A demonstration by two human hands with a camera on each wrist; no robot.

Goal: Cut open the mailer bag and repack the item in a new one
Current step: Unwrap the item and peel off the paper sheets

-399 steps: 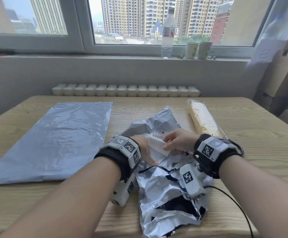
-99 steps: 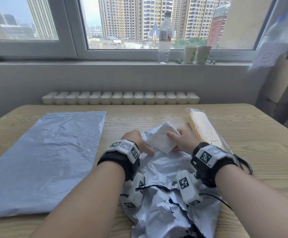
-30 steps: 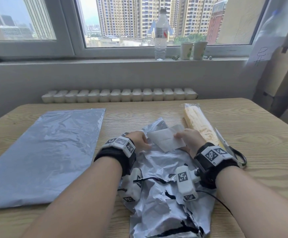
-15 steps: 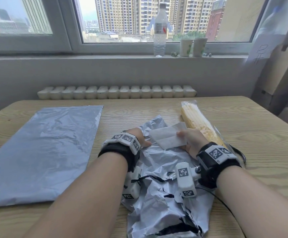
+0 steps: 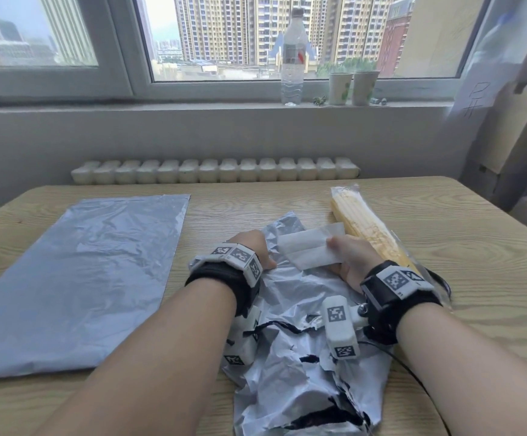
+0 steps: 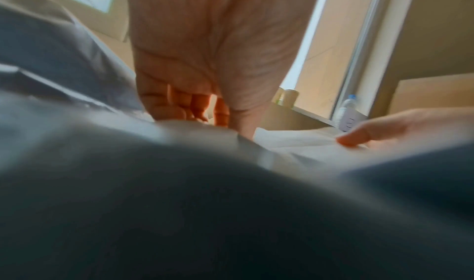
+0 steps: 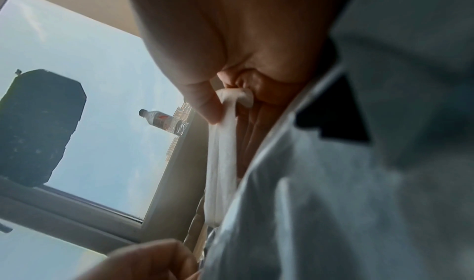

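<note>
Pinching white label [image 5: 311,249], right hand [image 5: 351,259] sits beside packet [image 5: 369,231].

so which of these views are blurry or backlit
Head view: sharp and evenly daylit, edges bowed by the wide lens. Left wrist view: crumpled mailer bag fills the foreground as dark blur. Right wrist view: soft, right hand shadowed against bright window.

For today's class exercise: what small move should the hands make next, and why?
Probably keep peeling: the right hand pinches the white label, folded back off the torn bag, while the left hand holds that bag down. One edge seems stuck.
</note>
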